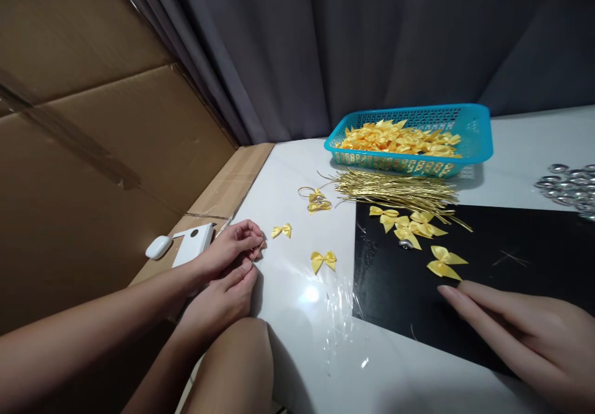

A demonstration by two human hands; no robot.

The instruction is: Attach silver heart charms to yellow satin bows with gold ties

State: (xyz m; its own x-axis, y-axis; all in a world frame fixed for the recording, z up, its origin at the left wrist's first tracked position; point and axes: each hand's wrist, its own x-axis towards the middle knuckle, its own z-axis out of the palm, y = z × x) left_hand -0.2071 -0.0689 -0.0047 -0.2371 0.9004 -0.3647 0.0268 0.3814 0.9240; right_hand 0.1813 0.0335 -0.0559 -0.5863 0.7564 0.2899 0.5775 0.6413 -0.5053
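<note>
My left hand (232, 243) and my right hand (225, 296) meet at the table's left edge. Their fingertips pinch a thin gold wire (255, 254) between them. My raised knee (235, 364) is just below them. A small yellow satin bow (282, 230) lies a little right of my fingers, and another bow (323, 260) lies further right. A bundle of gold wires (395, 191) lies in front of a blue basket (478, 132) filled with yellow bows.
Another person's hand (520, 333) lies flat, fingers outstretched, on a black mat (511, 246) next to several bows (444, 262). Silver caps (569, 184) sit at the far right. A white device (193, 243) and a white case (158, 247) rest on cardboard at the left.
</note>
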